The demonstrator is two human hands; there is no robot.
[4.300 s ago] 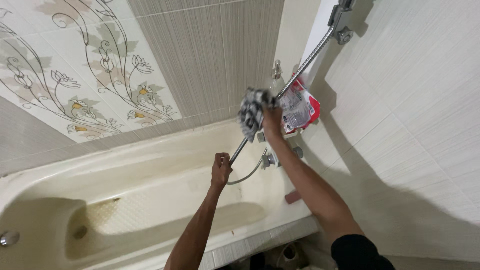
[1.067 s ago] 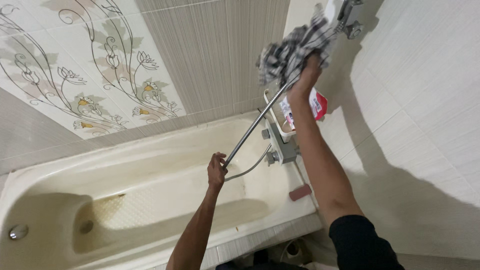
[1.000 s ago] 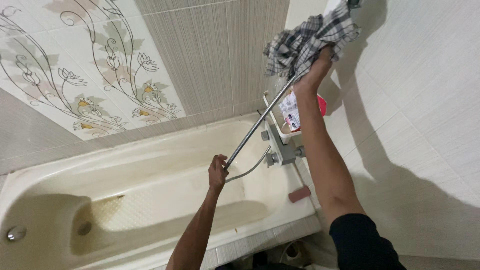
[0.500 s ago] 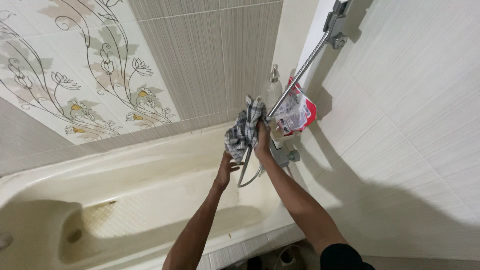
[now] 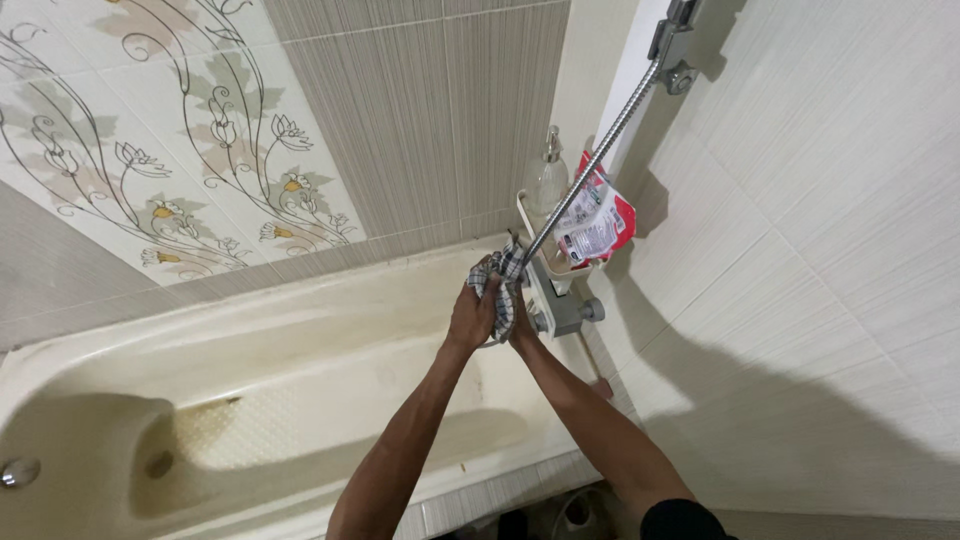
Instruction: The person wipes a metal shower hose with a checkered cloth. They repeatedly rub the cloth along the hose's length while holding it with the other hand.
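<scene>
Mid-frame, left hand and right hand both close fingers around a checkered cloth on the shower hose.

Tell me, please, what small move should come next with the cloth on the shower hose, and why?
Probably slide the checked cloth up the metal hose. Both the left hand and right hand clasp it at the hose's low end by the tap, with bare hose above.

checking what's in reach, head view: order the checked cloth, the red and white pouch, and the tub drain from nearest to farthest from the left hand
1. checked cloth: bunched against the left hand, touching it, just above.
2. red and white pouch: up and right, in the wall rack by the hose.
3. tub drain: far left, low in the bathtub.
</scene>
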